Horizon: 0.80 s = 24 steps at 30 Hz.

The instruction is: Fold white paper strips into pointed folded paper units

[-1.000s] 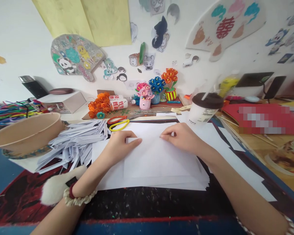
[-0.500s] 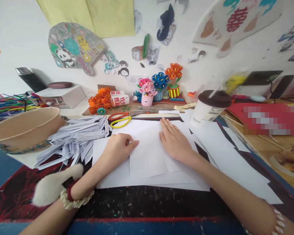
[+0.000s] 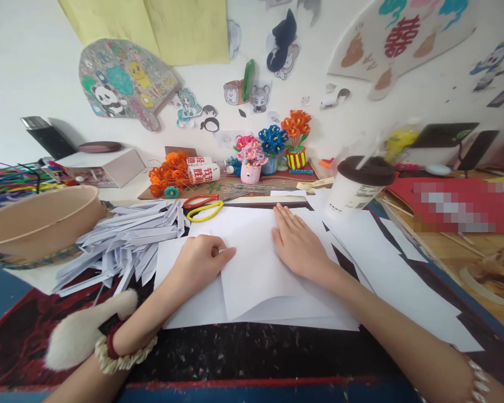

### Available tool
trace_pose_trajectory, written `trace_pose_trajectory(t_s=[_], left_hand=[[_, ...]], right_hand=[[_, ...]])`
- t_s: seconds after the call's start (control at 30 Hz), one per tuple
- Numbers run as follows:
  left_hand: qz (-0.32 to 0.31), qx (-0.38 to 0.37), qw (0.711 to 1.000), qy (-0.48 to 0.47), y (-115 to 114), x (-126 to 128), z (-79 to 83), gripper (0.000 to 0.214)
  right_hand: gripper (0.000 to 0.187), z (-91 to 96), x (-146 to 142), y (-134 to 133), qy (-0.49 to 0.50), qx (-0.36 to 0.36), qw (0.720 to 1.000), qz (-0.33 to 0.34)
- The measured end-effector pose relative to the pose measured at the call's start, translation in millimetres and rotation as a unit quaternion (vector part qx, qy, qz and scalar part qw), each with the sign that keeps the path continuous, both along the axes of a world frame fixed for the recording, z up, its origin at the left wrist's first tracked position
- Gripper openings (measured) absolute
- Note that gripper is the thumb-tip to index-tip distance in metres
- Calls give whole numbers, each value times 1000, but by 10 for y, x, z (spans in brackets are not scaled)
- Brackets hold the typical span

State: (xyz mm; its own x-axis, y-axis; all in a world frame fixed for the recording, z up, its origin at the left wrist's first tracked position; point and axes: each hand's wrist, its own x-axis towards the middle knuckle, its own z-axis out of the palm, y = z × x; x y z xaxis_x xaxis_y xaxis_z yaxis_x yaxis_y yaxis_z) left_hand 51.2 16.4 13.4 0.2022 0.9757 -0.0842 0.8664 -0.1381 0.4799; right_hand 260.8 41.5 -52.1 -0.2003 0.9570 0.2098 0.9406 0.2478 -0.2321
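A white sheet of paper (image 3: 252, 268) lies over other white sheets (image 3: 185, 308), its near edge bowed up a little. My left hand (image 3: 205, 257) is closed at the sheet's left edge, thumb against curled fingers, pinching the paper there. My right hand (image 3: 298, 238) rests flat on the sheet's right part, fingers stretched out and pointing away from me. Beyond my left hand lie scissors (image 3: 204, 210) with one red and one yellow handle loop. Left of them is a pile of folded white paper strips (image 3: 130, 235).
A beige bowl (image 3: 46, 218) stands at the left, with a fluffy white object (image 3: 88, 330) nearer my left wrist. On the right are a lidded drink cup (image 3: 355, 187), more white sheets (image 3: 403, 280) and a red packet (image 3: 457, 201). Potted craft flowers (image 3: 252, 159) stand by the wall.
The sheet's near edge has shifted towards me and now bows upward. My left hand keeps its pinch and my right hand stays flat. The whole view has moved slightly.
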Motion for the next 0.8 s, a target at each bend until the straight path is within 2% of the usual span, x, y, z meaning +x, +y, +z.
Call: trace_pose_trajectory(t_s=[0.17,0.33,0.4,0.5,0.6,0.8], left_hand=[[15,-2,999,-35,-6,-40,0,40],[19,-104,987,-119,-21,-95,20,45],[24,-93,987,-129,-25,-85,33,45],[48,-27,993,-104,-21,-47,45,45],[55,6,996,-76,-14,-19,35,44],[57,9,997,-42,-15,-35,1,42]], right_hand=[[60,-16,-4,-1,16,2,1000,4],[59,8,25,48,71,31,997,-15],[56,63,45,69,104,74,992,-14],[46,148,61,62,124,136,983,-6],[46,152,51,26,85,102,991,-1],[57,6,22,40,33,38,999,15]])
